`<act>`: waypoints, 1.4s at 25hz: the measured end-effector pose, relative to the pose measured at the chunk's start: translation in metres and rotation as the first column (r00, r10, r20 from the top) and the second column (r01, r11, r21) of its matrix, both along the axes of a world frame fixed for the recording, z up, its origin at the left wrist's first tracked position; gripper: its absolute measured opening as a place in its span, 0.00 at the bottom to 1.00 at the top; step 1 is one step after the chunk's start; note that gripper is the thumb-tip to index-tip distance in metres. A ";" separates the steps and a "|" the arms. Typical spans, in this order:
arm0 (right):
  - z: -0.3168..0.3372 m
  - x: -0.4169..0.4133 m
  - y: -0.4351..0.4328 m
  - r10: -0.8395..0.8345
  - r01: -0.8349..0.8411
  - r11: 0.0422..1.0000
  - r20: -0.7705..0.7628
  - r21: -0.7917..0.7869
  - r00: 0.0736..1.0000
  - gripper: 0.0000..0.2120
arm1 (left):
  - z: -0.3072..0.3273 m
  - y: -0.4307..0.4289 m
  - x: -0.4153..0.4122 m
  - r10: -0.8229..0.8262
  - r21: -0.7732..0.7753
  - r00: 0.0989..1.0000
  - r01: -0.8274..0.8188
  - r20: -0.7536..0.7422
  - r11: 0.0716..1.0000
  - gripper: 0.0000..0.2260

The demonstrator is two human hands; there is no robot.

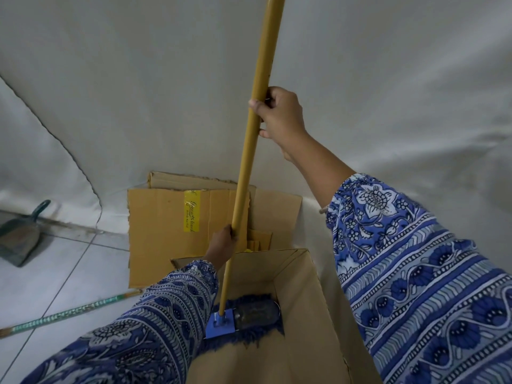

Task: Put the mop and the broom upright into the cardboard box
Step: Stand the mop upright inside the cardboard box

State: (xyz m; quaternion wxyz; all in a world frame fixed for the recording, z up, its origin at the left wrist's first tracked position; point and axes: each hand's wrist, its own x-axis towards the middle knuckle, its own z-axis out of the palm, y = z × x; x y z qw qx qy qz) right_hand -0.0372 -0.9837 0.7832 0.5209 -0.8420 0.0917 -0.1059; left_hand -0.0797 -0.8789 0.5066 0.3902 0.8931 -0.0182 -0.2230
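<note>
The mop (259,112) has a long yellow pole and a flat blue fringed head (249,317). It stands nearly upright, with the head down inside the open cardboard box (310,295). My right hand (279,120) grips the pole high up. My left hand (221,245) grips it lower, just above the box's far rim. The broom's handle (69,311), wrapped in green and white, lies on the tiled floor to the left of the box; its head is out of view.
Flattened cardboard sheets (166,231) lean against the white wall behind the box. A teal dustpan (20,236) rests on the floor at the far left by the wall. White floor tiles stretch left of the box.
</note>
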 end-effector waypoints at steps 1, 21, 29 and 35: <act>0.000 0.003 -0.002 0.007 -0.007 1.000 -0.021 0.012 1.000 0.13 | 0.000 -0.001 0.003 0.008 0.003 1.000 -0.008 -0.010 1.000 0.11; -0.014 0.032 -0.004 0.161 -0.125 0.967 -0.153 0.224 0.975 0.24 | 0.012 0.000 0.020 0.076 -0.058 0.994 -0.081 -0.083 0.995 0.17; 0.003 0.029 0.041 -0.007 0.034 0.988 -0.177 0.150 0.984 0.35 | 0.062 0.091 0.018 0.138 -0.020 0.990 -0.138 -0.004 0.990 0.21; 0.009 0.018 0.133 -0.299 0.304 0.952 -0.098 0.041 0.949 0.31 | 0.089 0.268 0.004 0.291 -0.037 0.956 -0.290 0.034 0.956 0.21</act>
